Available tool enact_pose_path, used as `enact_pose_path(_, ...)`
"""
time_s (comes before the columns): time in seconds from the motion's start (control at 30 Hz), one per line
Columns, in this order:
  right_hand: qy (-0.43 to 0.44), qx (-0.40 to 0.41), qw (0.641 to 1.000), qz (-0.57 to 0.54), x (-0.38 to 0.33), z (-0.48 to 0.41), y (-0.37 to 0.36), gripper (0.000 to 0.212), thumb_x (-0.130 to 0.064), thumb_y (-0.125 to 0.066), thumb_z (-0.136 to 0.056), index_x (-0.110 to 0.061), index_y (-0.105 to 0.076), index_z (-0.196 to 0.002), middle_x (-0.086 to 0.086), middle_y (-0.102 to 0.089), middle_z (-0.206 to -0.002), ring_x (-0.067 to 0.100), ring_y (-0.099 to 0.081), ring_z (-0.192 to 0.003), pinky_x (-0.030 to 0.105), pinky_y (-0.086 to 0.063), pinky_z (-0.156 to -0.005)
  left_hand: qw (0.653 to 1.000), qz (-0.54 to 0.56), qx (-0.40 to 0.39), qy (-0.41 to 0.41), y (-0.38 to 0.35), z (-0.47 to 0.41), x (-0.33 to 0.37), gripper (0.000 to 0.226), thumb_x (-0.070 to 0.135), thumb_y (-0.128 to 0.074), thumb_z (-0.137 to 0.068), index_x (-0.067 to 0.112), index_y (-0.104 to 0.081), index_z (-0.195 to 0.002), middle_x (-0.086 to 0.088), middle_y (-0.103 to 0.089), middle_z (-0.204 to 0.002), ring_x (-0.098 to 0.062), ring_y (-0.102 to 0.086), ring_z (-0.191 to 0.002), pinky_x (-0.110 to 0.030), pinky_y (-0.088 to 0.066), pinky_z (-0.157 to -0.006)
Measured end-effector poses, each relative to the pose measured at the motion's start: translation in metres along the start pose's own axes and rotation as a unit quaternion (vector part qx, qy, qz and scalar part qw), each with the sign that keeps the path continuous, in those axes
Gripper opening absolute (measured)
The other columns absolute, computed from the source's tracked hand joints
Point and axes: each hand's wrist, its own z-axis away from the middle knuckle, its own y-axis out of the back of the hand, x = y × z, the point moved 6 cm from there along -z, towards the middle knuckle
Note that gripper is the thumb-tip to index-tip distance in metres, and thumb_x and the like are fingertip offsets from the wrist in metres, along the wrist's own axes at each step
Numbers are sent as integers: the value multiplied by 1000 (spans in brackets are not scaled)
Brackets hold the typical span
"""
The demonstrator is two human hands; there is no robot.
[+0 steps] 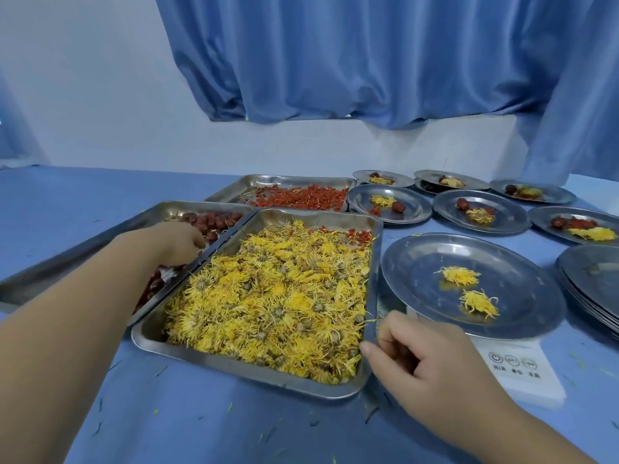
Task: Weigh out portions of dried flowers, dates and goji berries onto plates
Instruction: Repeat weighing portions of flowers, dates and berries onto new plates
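Single head view, angled forward-down over table (67,202), close above both forearms.

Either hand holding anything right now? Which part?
Left hand reaches into the date tray; fingertips hidden, cannot tell. Right hand holds nothing, resting by the flower tray rim.

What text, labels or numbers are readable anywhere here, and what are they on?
White scale under the plate with two flowers: three round button icons, the left one a power symbol, each with a small caption below; the captions are too blurred to read.
No display digits are visible on the scale.
Trays, plates, tablecloth and curtain: no text or markings visible.
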Motion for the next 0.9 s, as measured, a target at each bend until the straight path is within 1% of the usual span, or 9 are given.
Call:
enact_pose_path(0.03, 0, -2, 1000, 2, 0, 0, 0, 32, -48, -52, -82, -28, -37, -63, -8, -47, -57, 10, -44, -51, 18, -32, -49, 1000, 0, -17, 8, -6, -3, -6, 48, -3, -43, -86, 15, -63, -126, -7, -60, -132, -22, -56, -113, -41, -44, -103)
enact_pose_path(0.13, 1, -8, 1000, 2, 1, 0, 0, 31, -50, -49, -81, -27, -38, -64, -7, -48, -58, 11, -44, -51, 19, -31, -48, 999, 48, -9, 23, -10, -5, -17, 54, -8, -47, -81, 20, -64, -124, 0, -65, -108, -21, -65, -88, -35, -57, -75)
enact_pose_path(0.17, 3, -10, 1000, 2, 1, 1, -1, 31, -50, -49, -82, -26, -38, -65, -7, -48, -58, 11, -43, -51, 19, -31, -48, 998, 63, -1, 25, -9, -5, -20, 56, -9, -48, -80, 21, -64, -125, 1, -65, -104, -22, -68, -87, -37, -59, -73)
enact_pose_path(0.33, 16, -16, 1000, 11, -1, 3, -1, 29, -49, -50, -83, -27, -38, -67, -7, -47, -59, 9, -43, -51, 19, -32, -48, 996, 60, 46, 48, -20, 2, -34, 52, -8, -49, -83, 17, -63, -126, -5, -64, -126, -24, -58, -115, -37, -45, -99)
enact_pose_path(0.47, 18, -9, 1000, 7, -1, 4, 2, 31, -48, -51, -84, -26, -38, -66, -3, -48, -62, 12, -42, -51, 20, -31, -47, 992, 86, 76, 46, -27, 8, -44, 40, -1, -53, -85, 20, -66, -116, -5, -65, -121, -22, -59, -107, -35, -46, -97)
enact_pose_path(0.63, 18, -2, 1000, 22, 1, 3, 4, 30, -48, -49, -84, -27, -36, -66, -4, -47, -61, 13, -43, -53, 19, -28, -45, 987, 96, 112, 61, -19, 13, -50, 20, 26, -68, -86, 23, -67, -106, -4, -65, -114, -17, -53, -93, -32, -44, -90)
enact_pose_path(0.77, -8, 22, 1000, -16, 7, 1, 11, 30, -47, -50, -82, -26, -38, -65, -4, -49, -59, 11, -44, -50, 17, -33, -47, 946, 276, 164, 32, 8, 23, -34, 12, 31, -64, -89, 24, -64, -99, -4, -67, -98, -19, -59, -81, -31, -42, -72)
enact_pose_path(0.83, -33, 59, 996, -62, 11, 0, 19, 31, -41, -57, -82, -25, -41, -62, -2, -47, -52, 9, -41, -45, 14, -31, -45, 915, 376, 142, -15, 18, 31, -9, 11, 32, -60, -92, 26, -64, -101, -1, -69, -83, -16, -62, -70, -27, -46, -62)
enact_pose_path(0.9, -67, 108, 985, -116, 18, 0, 29, 31, -31, -63, -81, -23, -42, -60, 0, -43, -49, 6, -37, -44, 13, -30, -44, 888, 447, 87, -62, 25, 42, 27, 15, 32, -56, -95, 27, -66, -106, 3, -66, -71, -14, -64, -66, -27, -52, -62)
